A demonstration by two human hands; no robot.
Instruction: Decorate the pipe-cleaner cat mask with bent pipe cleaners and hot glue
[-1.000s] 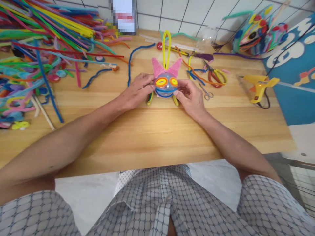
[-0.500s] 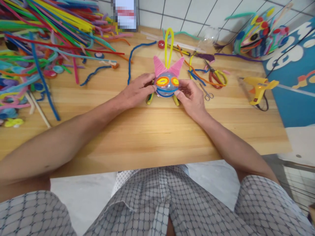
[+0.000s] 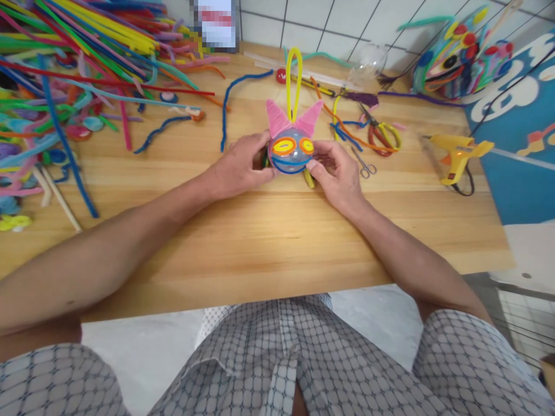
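A small pipe-cleaner figure (image 3: 289,149) sits on the wooden table (image 3: 269,231): a clear ball with yellow-and-orange ringed eyes, a blue mouth line, two pink ears and a tall yellow loop on top. My left hand (image 3: 240,167) grips its left side with fingers curled round it. My right hand (image 3: 336,170) pinches its right side, thumb near the lower edge. A yellow-green leg (image 3: 309,179) sticks out under the ball by my right thumb.
A big heap of coloured pipe cleaners (image 3: 78,69) covers the table's left. Scissors (image 3: 381,136) and small snips (image 3: 364,162) lie right of the figure, a yellow glue gun (image 3: 457,153) further right. A finished colourful figure (image 3: 455,55) stands at the back right.
The figure has tilted slightly towards me and shifted a little left. My left fingers have closed further round its side, hiding its left leg.
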